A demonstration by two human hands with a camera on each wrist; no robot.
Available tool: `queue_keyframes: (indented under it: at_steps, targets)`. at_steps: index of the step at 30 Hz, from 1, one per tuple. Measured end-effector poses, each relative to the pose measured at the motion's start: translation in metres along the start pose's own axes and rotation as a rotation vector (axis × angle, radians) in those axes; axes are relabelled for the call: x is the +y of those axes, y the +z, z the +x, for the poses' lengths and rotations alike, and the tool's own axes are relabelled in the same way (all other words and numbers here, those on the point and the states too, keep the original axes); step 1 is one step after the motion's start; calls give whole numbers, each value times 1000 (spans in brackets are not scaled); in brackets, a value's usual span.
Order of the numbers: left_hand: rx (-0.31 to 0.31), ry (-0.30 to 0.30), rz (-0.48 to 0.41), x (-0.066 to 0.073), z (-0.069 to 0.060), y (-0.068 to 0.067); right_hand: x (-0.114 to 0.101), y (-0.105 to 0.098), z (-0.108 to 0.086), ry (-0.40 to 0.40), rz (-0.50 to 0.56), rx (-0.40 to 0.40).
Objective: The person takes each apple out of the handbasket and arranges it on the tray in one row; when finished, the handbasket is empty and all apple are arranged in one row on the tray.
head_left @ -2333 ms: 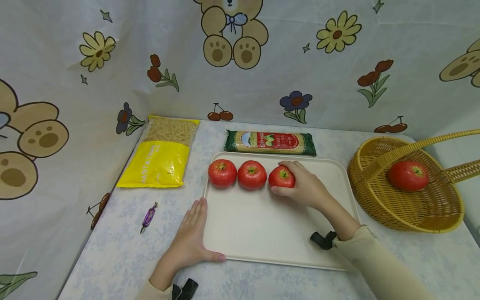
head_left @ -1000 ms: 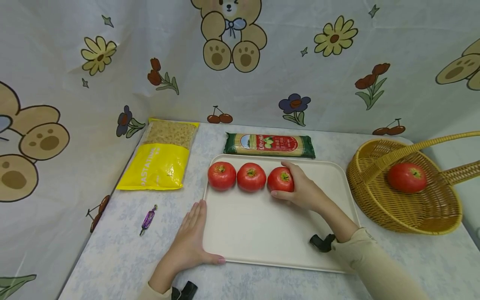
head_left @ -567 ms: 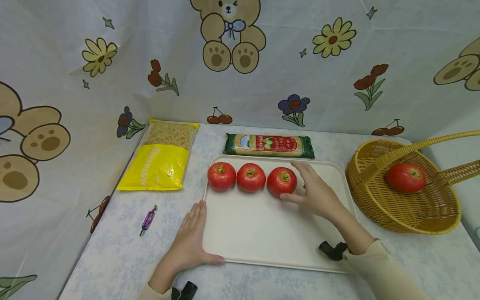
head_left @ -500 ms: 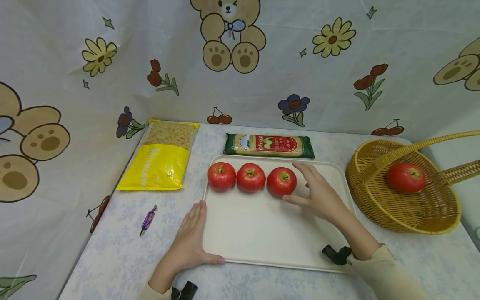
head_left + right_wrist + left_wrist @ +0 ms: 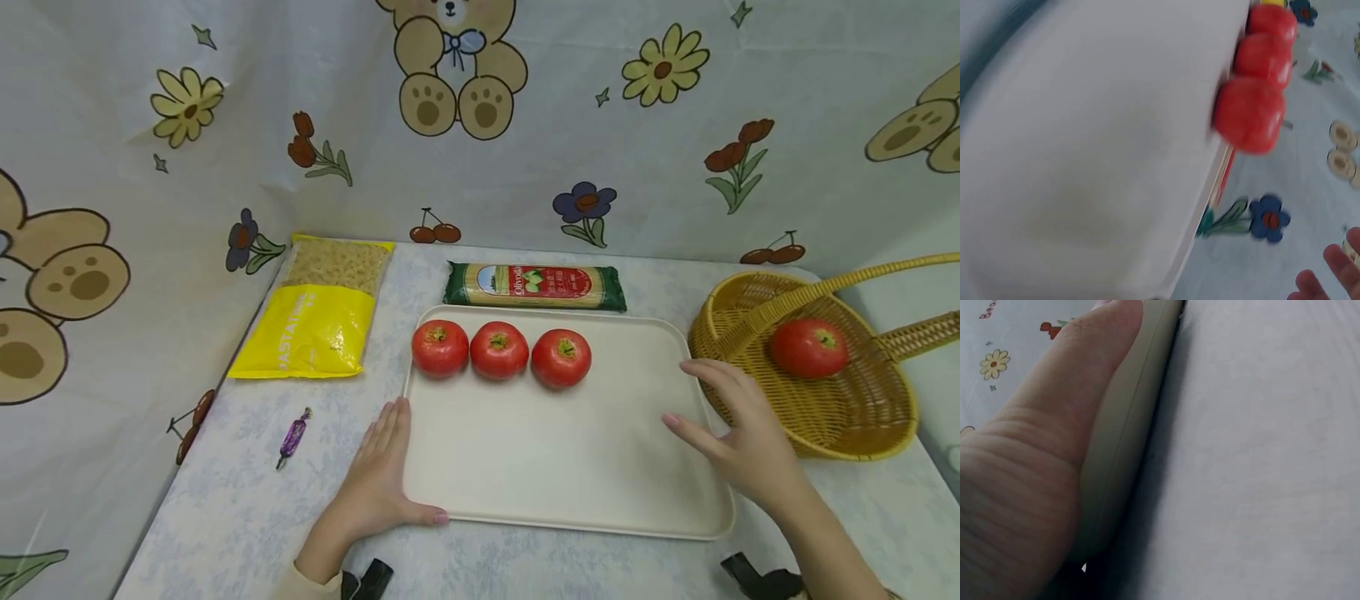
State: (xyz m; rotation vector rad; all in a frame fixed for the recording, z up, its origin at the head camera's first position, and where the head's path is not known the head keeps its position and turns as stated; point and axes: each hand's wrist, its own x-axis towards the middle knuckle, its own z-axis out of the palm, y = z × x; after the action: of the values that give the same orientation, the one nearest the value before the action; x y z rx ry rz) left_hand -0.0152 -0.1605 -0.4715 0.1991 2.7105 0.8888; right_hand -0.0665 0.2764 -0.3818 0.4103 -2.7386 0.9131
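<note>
Three red tomatoes stand in a row along the back left of a white tray (image 5: 570, 467): the left tomato (image 5: 439, 349), the middle tomato (image 5: 498, 351) and the right tomato (image 5: 561, 359). My left hand (image 5: 381, 475) rests at the tray's front left corner, fingers straight along the side and thumb at the front edge. Over the tray's right edge is my right hand (image 5: 742, 429), fingers spread and holding nothing. Just beyond it stands a wicker basket (image 5: 847, 437) with another tomato (image 5: 809, 347) inside. The right wrist view shows the tomatoes blurred.
Behind the tray lies a spaghetti packet (image 5: 534, 287). To the left are a yellow pasta bag (image 5: 315, 329) and a purple wrapped candy (image 5: 293, 437). The basket's handles (image 5: 795, 308) rise at the right, and a patterned cloth (image 5: 337, 75) hangs behind the table.
My right hand has let go of the right tomato and moved right and toward me, to the basket's side of the tray. My left hand has kept its place.
</note>
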Motion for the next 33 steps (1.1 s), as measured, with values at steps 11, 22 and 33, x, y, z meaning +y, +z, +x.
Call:
queue_keyframes:
  at_steps: [11,22,33]
  targets:
    - [3,-11,-2,1,0,-2,81,-41,-13,198,-113,235]
    - [19,11,-6,0,0,-1,143,-60,12,508,-222,93]
    - [23,14,-15,-1,0,1,158,-57,36,615,-241,-15]
